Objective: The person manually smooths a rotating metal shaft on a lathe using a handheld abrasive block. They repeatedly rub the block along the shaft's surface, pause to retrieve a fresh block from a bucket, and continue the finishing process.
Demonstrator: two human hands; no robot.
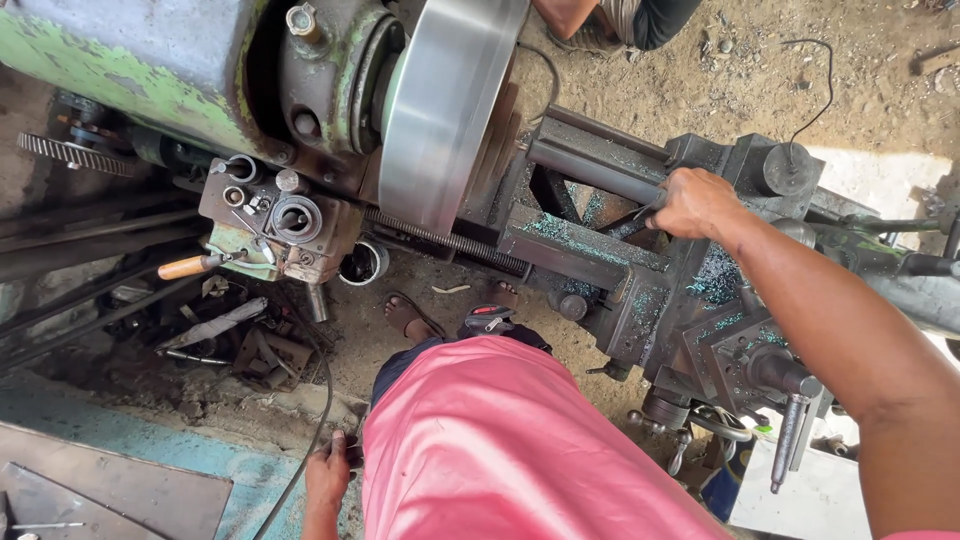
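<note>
My right hand (pixel 695 203) reaches out over an old grey lathe and is closed around a dark metal handle (pixel 640 212) on the carriage (pixel 610 255), which is dusted with green-blue chips. A large shiny metal disc (pixel 445 100) sits on the spindle to the left of that hand. My left hand (pixel 328 475) hangs low by my hip beside a black cable (pixel 322 400), fingers curled at something dark; what it grips is unclear. My pink shirt (pixel 510 450) fills the lower middle.
The green headstock (pixel 120 70) and a gearbox with an orange-handled lever (pixel 185 266) stand at left. A leadscrew (pixel 440 240) runs under the disc. Scrap metal (pixel 240 340) lies on the dirt floor near my sandalled foot (pixel 408 315). Another person's limb (pixel 600 20) shows at top.
</note>
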